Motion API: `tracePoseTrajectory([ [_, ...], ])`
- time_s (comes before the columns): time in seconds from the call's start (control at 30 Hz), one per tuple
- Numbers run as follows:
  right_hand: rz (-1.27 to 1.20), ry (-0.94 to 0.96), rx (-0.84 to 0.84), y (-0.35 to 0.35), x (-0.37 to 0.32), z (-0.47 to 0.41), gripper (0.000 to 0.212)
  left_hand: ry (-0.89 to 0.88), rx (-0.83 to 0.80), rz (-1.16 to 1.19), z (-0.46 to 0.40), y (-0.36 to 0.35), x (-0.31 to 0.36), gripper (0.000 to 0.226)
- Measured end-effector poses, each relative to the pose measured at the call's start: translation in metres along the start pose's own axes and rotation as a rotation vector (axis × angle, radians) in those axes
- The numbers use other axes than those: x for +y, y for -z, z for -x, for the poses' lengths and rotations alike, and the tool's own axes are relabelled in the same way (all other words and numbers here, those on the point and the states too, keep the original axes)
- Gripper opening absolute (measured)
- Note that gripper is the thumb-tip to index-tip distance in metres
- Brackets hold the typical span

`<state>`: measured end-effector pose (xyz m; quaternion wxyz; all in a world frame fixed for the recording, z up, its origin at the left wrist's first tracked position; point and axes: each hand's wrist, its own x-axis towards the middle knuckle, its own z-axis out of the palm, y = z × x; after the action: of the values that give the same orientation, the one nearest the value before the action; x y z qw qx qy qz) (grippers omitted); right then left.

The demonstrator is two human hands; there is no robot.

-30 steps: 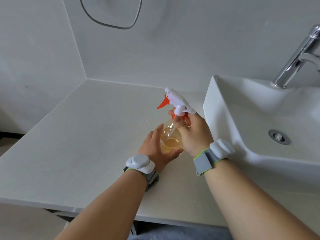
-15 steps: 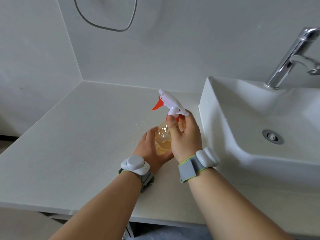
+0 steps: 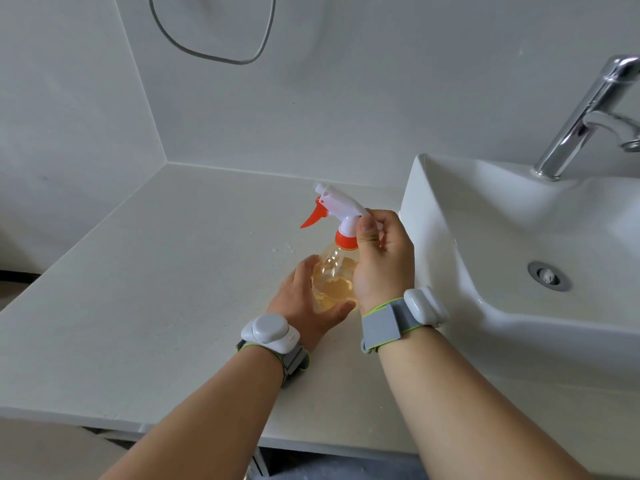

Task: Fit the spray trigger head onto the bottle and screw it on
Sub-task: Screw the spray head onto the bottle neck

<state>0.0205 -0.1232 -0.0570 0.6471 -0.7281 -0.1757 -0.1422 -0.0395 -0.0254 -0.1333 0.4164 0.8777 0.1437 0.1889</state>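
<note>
A clear bottle point(image 3: 334, 271) with yellowish liquid stands upright on the pale countertop point(image 3: 156, 289). On its neck sits the spray trigger head point(image 3: 341, 202), white with an orange trigger pointing left and an orange collar point(image 3: 345, 240). My left hand point(image 3: 304, 303) wraps around the bottle's lower body from the left. My right hand point(image 3: 382, 261) holds the head at its neck and collar from the right, thumb on the white stem. The bottle's base is hidden by my hands.
A white basin point(image 3: 433, 216) stands directly right of the bottle, with a chrome tap point(image 3: 581, 119) behind it and a drain point(image 3: 547, 276) inside. White walls meet in a corner at the back left. The counter's front edge runs below my forearms.
My right hand has shifted its grip up around the trigger head's neck, baring the orange collar. The left hand keeps hold of the bottle. The camera view has shifted slightly.
</note>
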Motion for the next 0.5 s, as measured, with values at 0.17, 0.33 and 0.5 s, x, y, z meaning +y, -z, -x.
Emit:
tracePoseTrajectory([
  [0.17,-0.025,0.070,-0.136,0.007,-0.004,-0.004,0.014,-0.034,-0.015,0.043,0.001,0.002,0.000,0.086],
  [0.33,0.272,0.189,-0.109,0.016,-0.010,-0.012,0.034,-0.025,-0.009,0.047,0.002,0.001,0.003,0.079],
  [0.5,0.425,0.175,0.027,0.008,-0.019,-0.003,0.036,-0.021,0.015,0.039,0.001,-0.001,0.001,0.079],
])
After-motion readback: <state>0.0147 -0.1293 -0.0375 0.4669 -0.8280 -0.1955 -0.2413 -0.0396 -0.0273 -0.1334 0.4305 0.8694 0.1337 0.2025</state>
